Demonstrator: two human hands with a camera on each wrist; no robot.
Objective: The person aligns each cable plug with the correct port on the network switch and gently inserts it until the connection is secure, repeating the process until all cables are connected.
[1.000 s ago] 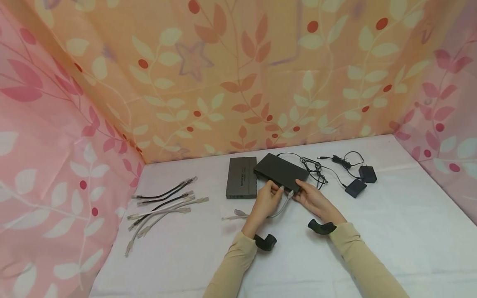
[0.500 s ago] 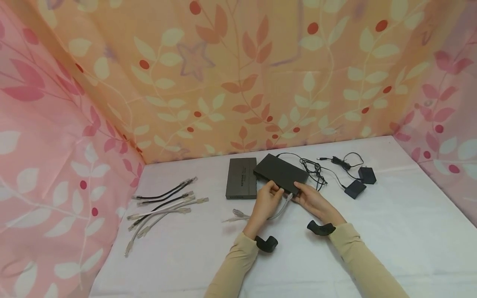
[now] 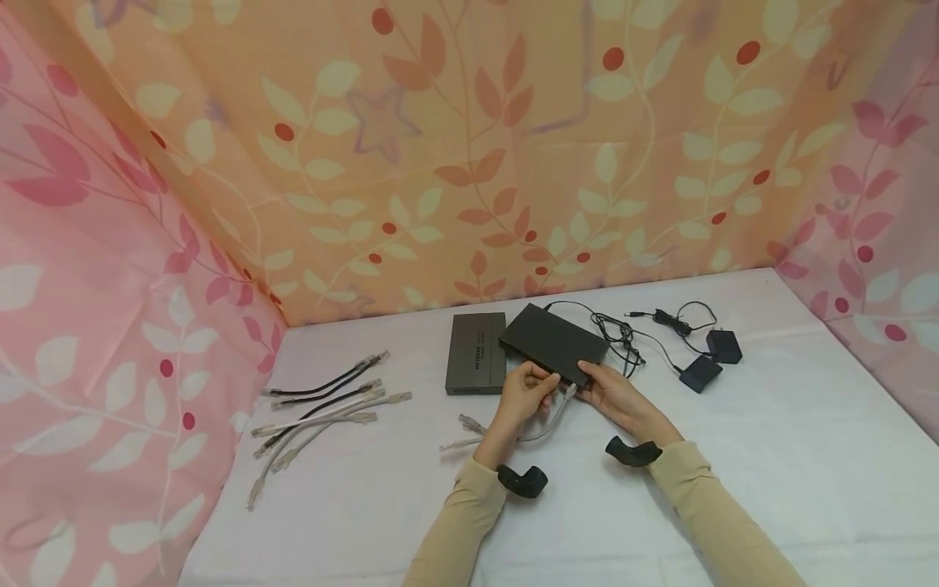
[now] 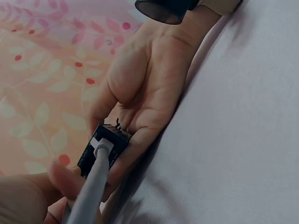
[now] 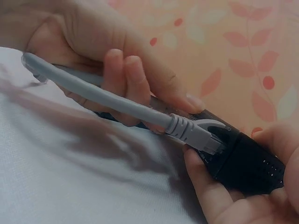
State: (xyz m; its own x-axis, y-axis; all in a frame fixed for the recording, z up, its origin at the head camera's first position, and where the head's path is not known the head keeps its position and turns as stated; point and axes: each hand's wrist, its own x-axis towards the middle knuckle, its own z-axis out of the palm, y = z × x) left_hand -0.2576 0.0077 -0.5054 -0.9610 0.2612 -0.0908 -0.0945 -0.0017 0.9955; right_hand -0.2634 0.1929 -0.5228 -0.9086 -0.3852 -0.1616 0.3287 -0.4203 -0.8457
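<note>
A black network switch (image 3: 555,342) is tilted, its near edge raised towards me. My right hand (image 3: 623,399) grips its near right corner, thumb on top and fingers beneath. One grey Ethernet cable (image 5: 98,95) has its plug (image 5: 198,137) in a port beside the right fingers. At the same edge, further left, my left hand (image 3: 524,399) pinches a second grey Ethernet cable (image 5: 84,75) close to the switch; its plug is mostly hidden by the fingers. Both cables' loose ends lie left of my left wrist.
Another switch (image 3: 475,355), marked NETGEAR, lies flat to the left. Several black and grey cables (image 3: 323,420) are spread further left. On the right are two power adapters (image 3: 700,373) with tangled black cords (image 3: 619,330). Patterned cloth (image 3: 469,163) surrounds the white table (image 3: 587,530).
My left fingers have shifted slightly at the switch's edge. The cables' loose ends have slid a little towards me. The right hand and the switch stay nearly still.
</note>
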